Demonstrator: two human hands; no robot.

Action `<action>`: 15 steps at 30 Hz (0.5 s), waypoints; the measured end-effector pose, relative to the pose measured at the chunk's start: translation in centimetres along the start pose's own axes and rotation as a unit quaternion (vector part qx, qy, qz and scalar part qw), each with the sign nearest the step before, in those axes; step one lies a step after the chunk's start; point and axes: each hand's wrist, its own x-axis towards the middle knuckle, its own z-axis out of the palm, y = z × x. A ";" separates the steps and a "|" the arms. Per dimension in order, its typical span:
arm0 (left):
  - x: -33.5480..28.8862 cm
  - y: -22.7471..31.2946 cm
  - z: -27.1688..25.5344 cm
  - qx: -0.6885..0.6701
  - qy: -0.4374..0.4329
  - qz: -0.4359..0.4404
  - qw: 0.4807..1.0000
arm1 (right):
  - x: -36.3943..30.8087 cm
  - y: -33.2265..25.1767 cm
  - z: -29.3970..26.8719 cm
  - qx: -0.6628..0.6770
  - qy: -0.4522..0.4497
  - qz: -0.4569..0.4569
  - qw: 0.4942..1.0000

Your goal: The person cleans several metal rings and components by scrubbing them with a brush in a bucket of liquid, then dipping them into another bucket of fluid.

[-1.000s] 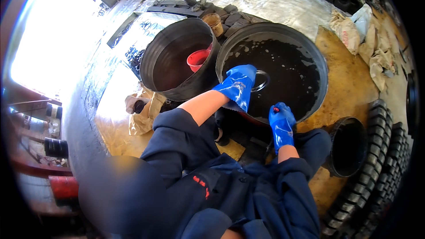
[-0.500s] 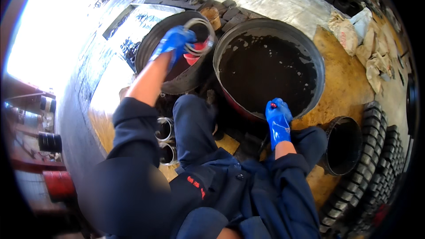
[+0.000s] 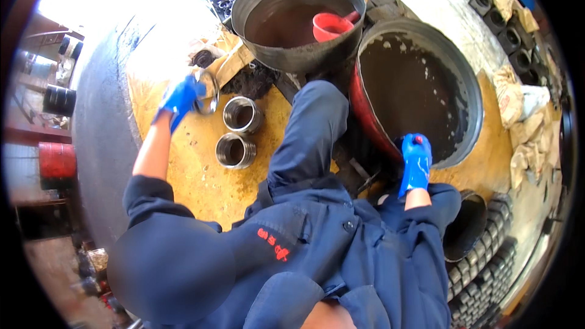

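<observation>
My left hand (image 3: 183,97) grips a metal ring (image 3: 214,94) by its left side, tilted up on edge over the left part of the yellow board (image 3: 189,189). Blur keeps me from telling whether it is one ring or several together. Just to its right stand the far stack (image 3: 258,120) and the near stack (image 3: 248,153), which look like piled rings, open ends up, close beside each other. So those two are already set on the board, while the ring I hold is not yet put down.

My right hand (image 3: 417,167) is clenched around a red handle (image 3: 418,139) at the near rim of the right drum (image 3: 365,103); whatever lies below the handle is hidden. Dark liquid fills that drum, and no ring shows on its surface, so I cannot tell what is left underneath. In the left drum (image 3: 304,59), farther off, a red scoop (image 3: 331,26) sits at the right side, in nobody's hand.
</observation>
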 end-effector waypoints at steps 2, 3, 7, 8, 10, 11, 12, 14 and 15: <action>-3.2 -1.5 2.7 -0.098 -0.079 -0.105 0.986 | 1.5 0.9 0.5 -0.019 -0.003 -0.009 1.000; -5.1 -3.9 4.5 -0.219 -0.071 -0.164 0.959 | 0.9 0.5 1.4 0.017 0.008 -0.010 1.000; -10.5 -7.1 9.0 -0.170 -0.189 0.015 0.967 | 0.7 1.6 1.3 0.056 0.030 -0.065 0.996; -11.6 -6.8 9.9 -0.279 -0.165 -0.052 0.945 | 0.7 1.8 1.6 0.046 0.028 -0.075 0.996; -13.0 -7.4 11.6 -0.434 -0.142 -0.164 0.875 | 0.4 0.6 1.3 0.055 0.015 -0.107 0.993; -11.5 -7.2 11.8 -0.460 -0.148 -0.179 0.857 | 0.0 0.1 0.2 0.071 0.012 -0.124 0.990; -10.0 -7.1 12.1 -0.487 -0.153 -0.194 0.838 | 1.9 2.6 1.1 0.009 -0.024 -0.132 0.991; -7.3 -4.5 9.7 -0.424 -0.180 -0.102 0.882 | 0.4 -0.5 -0.2 0.016 -0.026 -0.060 0.998; -5.7 -3.2 8.5 -0.389 -0.195 -0.056 0.899 | -0.3 -1.9 -0.7 0.021 -0.031 0.011 0.999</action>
